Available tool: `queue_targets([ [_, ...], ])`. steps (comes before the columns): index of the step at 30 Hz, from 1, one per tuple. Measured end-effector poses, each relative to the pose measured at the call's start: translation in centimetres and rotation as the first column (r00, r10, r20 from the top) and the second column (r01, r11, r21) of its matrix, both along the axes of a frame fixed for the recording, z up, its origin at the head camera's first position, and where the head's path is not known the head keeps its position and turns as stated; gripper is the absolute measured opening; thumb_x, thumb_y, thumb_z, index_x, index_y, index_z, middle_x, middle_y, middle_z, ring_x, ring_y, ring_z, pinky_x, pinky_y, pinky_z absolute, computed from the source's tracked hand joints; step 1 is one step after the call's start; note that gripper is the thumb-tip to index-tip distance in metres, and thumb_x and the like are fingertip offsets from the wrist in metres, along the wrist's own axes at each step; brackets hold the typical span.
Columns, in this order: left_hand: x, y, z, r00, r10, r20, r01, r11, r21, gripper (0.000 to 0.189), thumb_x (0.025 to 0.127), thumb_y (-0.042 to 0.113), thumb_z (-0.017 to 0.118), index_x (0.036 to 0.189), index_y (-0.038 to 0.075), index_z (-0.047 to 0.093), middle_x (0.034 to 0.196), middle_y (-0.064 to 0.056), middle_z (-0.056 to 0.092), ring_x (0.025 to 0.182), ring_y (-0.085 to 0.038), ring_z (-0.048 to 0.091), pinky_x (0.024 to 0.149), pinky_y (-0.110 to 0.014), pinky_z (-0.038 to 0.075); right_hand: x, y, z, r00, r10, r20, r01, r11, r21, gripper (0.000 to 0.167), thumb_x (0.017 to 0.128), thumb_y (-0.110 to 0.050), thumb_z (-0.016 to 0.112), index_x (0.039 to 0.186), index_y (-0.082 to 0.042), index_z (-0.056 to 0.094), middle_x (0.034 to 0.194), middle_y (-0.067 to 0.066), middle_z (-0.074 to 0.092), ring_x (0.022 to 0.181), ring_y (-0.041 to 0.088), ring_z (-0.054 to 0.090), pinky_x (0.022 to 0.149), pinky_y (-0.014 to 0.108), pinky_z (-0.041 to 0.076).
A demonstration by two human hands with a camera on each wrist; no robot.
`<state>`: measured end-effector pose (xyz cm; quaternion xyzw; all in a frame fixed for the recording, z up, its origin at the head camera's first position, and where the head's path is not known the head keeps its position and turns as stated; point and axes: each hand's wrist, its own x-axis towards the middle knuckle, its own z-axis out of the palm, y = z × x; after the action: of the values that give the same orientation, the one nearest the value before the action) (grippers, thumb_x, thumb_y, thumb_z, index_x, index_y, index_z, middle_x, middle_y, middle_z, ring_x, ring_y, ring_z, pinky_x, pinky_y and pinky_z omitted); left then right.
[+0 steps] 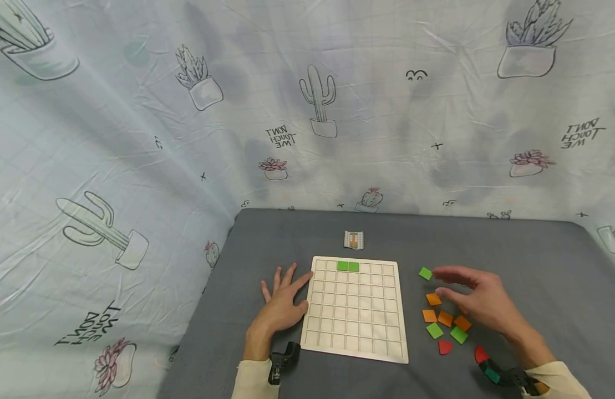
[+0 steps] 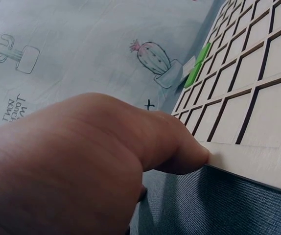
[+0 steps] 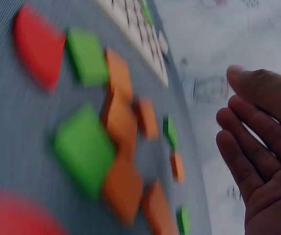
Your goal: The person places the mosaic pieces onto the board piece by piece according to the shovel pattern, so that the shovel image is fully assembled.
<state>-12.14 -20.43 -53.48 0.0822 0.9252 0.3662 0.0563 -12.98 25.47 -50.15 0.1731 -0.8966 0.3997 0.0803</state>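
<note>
I have the left hand at the left side of the gridded wooden board, fingers spread and straight, with the forefinger and thumb meeting the board's left edge. My left wrist feed shows a digit pressed to that pale rim. The board lies flat on the grey bench, and I count two green tiles side by side in its far row, third and fourth cells from the left.

To the right of the board, I see the right hand over the bench, fingers extended and the thumb well apart from them, a bare gap between. Its fingertips are just beside a loose green tile, the farthest of the scattered pieces; whether they touch it, I can't tell. The thumb tip is by an orange tile. Nearer me are three more orange tiles, two green ones and a red rounded piece, with another red piece by the right wrist. The pieces look blurred on my right wrist feed.

Beyond the board sits a small printed card, and cactus-patterned cloth hangs at the far side and left.
</note>
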Motion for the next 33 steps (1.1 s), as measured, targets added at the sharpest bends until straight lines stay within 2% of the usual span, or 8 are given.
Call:
queue_targets([
  [5, 0.2, 0.1, 0.9, 1.0, -0.001, 0.029, 0.001, 1.0, -0.026, 0.069, 0.096, 0.011, 0.064, 0.163, 0.022, 0.056, 0.181, -0.019, 0.024, 0.169, -0.053, 0.0, 0.121, -0.085, -0.016, 0.9, 3.8, -0.4, 0.999, -0.046, 0.011, 0.046, 0.999, 0.001, 0.041, 0.089, -0.01, 0.091, 0.129, -0.017, 0.08, 0.119, -0.008, 0.082, 0.11, -0.022, 0.062, 0.088, 0.002, 0.051],
  [10, 0.3, 0.1, 0.9, 0.999, 0.001, 0.039, 0.001, 0.999, -0.047, 0.069, 0.096, 0.01, 0.065, 0.163, 0.023, 0.056, 0.182, -0.018, 0.024, 0.169, -0.052, 0.001, 0.122, -0.085, -0.014, 1.6, 6.8, -0.8, 0.994, -0.107, 0.033, 0.106, 0.994, 0.034, 0.039, 0.089, -0.011, 0.091, 0.126, -0.014, 0.081, 0.114, -0.02, 0.078, 0.106, -0.025, 0.061, 0.083, 0.0, 0.05],
  [16, 0.2, 0.1, 0.8, 0.999, -0.003, 0.034, 0.004, 0.999, -0.045, 0.069, 0.096, 0.011, 0.065, 0.163, 0.022, 0.055, 0.181, -0.018, 0.024, 0.169, -0.052, 0.001, 0.121, -0.085, -0.014, 1.9, 9.0, -1.3, 0.983, -0.18, 0.037, 0.176, 0.981, 0.078, 0.038, 0.088, -0.016, 0.093, 0.125, -0.014, 0.081, 0.112, -0.026, 0.076, 0.103, -0.029, 0.057, 0.081, -0.002, 0.047],
  [19, 0.1, 0.1, 0.8, 0.999, -0.002, 0.032, 0.004, 0.999, -0.044, 0.069, 0.096, 0.011, 0.065, 0.163, 0.022, 0.056, 0.181, -0.019, 0.025, 0.169, -0.053, 0.002, 0.121, -0.086, -0.014, 1.7, 9.4, -1.5, 0.981, -0.191, 0.035, 0.187, 0.977, 0.104, 0.038, 0.088, -0.017, 0.093, 0.124, -0.014, 0.081, 0.112, -0.021, 0.078, 0.103, -0.032, 0.053, 0.079, -0.002, 0.047],
  [25, 0.2, 0.2, 0.8, 0.999, 0.001, 0.032, 0.001, 0.999, -0.042, 0.069, 0.096, 0.011, 0.066, 0.163, 0.022, 0.056, 0.181, -0.019, 0.025, 0.169, -0.054, 0.002, 0.121, -0.086, -0.014, 0.8, 9.5, -2.1, 0.98, -0.197, 0.024, 0.191, 0.969, 0.156, 0.039, 0.087, -0.019, 0.094, 0.122, -0.011, 0.082, 0.112, 0.009, 0.083, 0.101, -0.034, 0.05, 0.076, -0.001, 0.047],
  [27, 0.2, 0.2, 0.8, 1.0, 0.001, 0.022, 0.0, 1.0, -0.027, 0.068, 0.096, 0.011, 0.066, 0.162, 0.022, 0.056, 0.18, -0.02, 0.026, 0.168, -0.055, 0.002, 0.12, -0.086, -0.015, 0.5, 9.4, -2.1, 0.98, -0.2, 0.026, 0.192, 0.964, 0.182, 0.038, 0.087, -0.021, 0.094, 0.122, -0.012, 0.082, 0.113, 0.012, 0.083, 0.1, -0.034, 0.049, 0.075, -0.001, 0.046],
  [31, 0.1, 0.0, -0.1, 0.999, -0.003, -0.041, 0.005, 1.0, 0.03, 0.069, 0.094, 0.013, 0.065, 0.161, 0.024, 0.058, 0.179, -0.023, 0.028, 0.167, -0.058, 0.002, 0.117, -0.088, -0.018, -0.3, 9.4, -2.2, 0.979, -0.203, 0.036, 0.19, 0.957, 0.221, 0.038, 0.088, -0.025, 0.094, 0.121, -0.012, 0.082, 0.114, 0.013, 0.083, 0.097, -0.034, 0.047, 0.074, 0.001, 0.044],
  [33, 0.0, 0.0, -0.7, 0.998, 0.004, -0.061, -0.002, 1.0, 0.03, 0.07, 0.093, 0.013, 0.064, 0.161, 0.027, 0.058, 0.179, -0.022, 0.028, 0.167, -0.057, 0.003, 0.118, -0.087, -0.019, -0.7, 9.3, -2.2, 0.98, -0.192, 0.043, 0.178, 0.958, 0.226, 0.038, 0.088, -0.025, 0.094, 0.122, -0.012, 0.082, 0.115, 0.014, 0.083, 0.096, -0.032, 0.049, 0.074, 0.001, 0.044],
])
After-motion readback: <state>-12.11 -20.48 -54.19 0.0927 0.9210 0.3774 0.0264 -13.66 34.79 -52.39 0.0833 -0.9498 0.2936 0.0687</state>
